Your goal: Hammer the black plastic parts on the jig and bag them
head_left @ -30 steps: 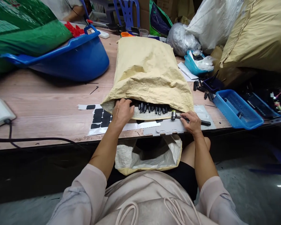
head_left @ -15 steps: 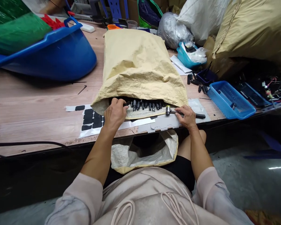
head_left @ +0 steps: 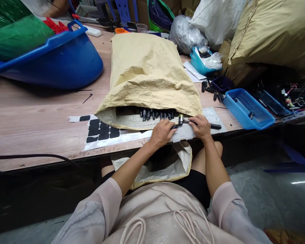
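Observation:
My right hand (head_left: 201, 127) grips a small hammer with a black handle (head_left: 215, 126) and a metal head (head_left: 181, 119), low over the table's front edge. Beside the hammer head, my left hand (head_left: 163, 131) is closed on a small black part (head_left: 174, 127), mostly covered by the fingers. Just behind both hands lies a cream sack (head_left: 147, 67), its mouth towards me. Several black pen-like parts (head_left: 155, 114) lie inside the opening. A second sack (head_left: 165, 176), open at the top, is between my legs below the table edge.
A sheet with black stickers (head_left: 101, 130) lies left of the hands. The large blue tub (head_left: 66, 61) stands at left. At right are a blue basket (head_left: 247, 110), loose black parts (head_left: 218, 96), a teal basin (head_left: 202, 64) and big stuffed sacks (head_left: 266, 30).
My left hand has moved right, from the sack's mouth to the hammer head, bringing a black part with it. My right hand keeps its grip on the hammer, nearly in place.

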Demonstrator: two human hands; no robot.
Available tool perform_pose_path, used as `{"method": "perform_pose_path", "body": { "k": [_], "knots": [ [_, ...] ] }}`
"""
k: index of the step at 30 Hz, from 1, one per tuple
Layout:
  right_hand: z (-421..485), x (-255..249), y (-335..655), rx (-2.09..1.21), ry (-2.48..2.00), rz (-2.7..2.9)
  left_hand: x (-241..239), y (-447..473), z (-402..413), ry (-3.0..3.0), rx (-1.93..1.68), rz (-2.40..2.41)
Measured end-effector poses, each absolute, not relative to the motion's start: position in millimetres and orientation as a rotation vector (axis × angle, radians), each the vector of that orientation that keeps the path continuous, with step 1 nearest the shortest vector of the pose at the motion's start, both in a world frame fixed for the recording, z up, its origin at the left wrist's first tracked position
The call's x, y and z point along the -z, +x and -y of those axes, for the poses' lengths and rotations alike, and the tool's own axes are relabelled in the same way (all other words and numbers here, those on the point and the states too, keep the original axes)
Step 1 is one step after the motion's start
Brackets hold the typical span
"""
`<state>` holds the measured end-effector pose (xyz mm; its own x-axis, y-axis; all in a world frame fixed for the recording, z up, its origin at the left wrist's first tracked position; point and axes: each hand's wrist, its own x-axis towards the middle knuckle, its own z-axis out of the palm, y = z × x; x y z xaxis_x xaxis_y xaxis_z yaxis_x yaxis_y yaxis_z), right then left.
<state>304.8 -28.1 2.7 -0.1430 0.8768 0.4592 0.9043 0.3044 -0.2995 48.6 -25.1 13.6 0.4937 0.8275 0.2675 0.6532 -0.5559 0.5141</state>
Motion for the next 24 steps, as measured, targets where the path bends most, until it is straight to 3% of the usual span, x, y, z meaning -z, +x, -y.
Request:
{"method": "perform_pose_path", "body": {
  "k": [13,24],
  "knots": [
    [44,-18,294,0.182,-1.542,1.852,-2,40,20,2.167,-0.845,-1.198],
    [98,-35,242,-0.018,-1.461,1.784,2,43,18,2.122,-0.820,-1.242]
  ]
}}
